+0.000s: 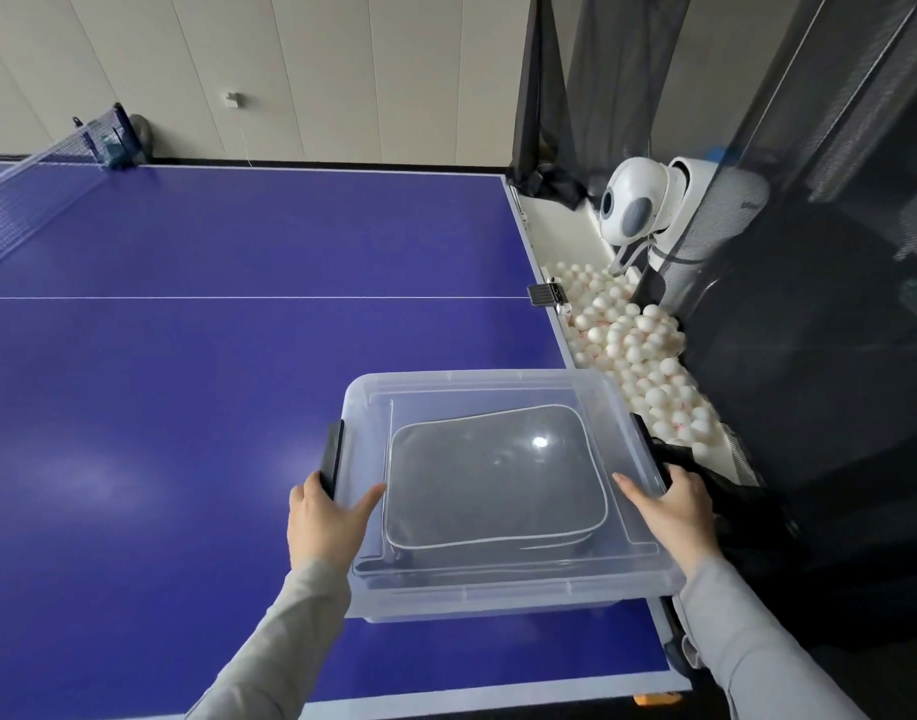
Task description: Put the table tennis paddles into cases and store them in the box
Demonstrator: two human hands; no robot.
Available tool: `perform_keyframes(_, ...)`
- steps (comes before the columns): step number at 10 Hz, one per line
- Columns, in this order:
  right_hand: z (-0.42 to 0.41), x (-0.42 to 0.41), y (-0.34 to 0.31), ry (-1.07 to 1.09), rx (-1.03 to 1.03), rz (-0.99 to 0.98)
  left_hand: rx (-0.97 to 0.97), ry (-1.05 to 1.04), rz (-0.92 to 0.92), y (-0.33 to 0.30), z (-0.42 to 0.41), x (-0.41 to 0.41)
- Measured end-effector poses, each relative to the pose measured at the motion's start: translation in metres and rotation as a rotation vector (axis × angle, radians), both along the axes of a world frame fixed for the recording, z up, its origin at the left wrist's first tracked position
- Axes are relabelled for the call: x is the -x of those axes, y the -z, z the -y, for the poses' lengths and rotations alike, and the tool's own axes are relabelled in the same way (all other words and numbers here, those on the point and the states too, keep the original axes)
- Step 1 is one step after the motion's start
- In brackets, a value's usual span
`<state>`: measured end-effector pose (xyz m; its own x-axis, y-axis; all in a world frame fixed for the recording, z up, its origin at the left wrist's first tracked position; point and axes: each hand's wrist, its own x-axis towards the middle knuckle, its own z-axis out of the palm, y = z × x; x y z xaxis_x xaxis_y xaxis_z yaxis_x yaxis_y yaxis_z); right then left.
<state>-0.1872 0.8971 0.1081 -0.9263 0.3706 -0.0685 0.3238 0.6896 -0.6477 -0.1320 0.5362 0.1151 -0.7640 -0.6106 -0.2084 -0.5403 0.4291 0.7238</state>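
Observation:
A clear plastic box (498, 595) with its clear lid (477, 392) on stands at the near right corner of the blue table (212, 356). Through the lid I see a grey zipped paddle case (492, 480) with pale piping lying flat inside. A black latch (332, 457) sits on the box's left side and another black latch (648, 444) on its right. My left hand (327, 522) grips the left side by the latch, thumb lying on the lid. My right hand (672, 504) grips the right side the same way.
The net (40, 163) crosses the far left of the table. Beyond the right edge a white trough holds several white balls (638, 350), with a white ball machine (643, 210) and dark netting (809, 356) behind it. The box overhangs the table's right edge slightly.

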Motion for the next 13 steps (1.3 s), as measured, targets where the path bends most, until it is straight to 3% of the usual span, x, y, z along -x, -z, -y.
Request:
perform_keyframes(5,0.006,-0.003,-0.001,-0.076,-0.156,-0.028,0.114,0.047,-0.04,-0.001,-0.006,-0.001)
perform_keyframes(10,0.009,-0.005,-0.008,-0.095,-0.174,0.069,0.064,0.135,0.017,-0.004,-0.004,-0.003)
perform_keyframes(12,0.024,-0.005,-0.028,-0.149,-0.287,-0.033,0.042,0.171,0.057,-0.016,0.002,-0.002)
perform_keyframes(13,0.035,0.001,-0.042,-0.224,-0.305,-0.072,0.163,0.218,0.061,-0.032,0.005,-0.002)
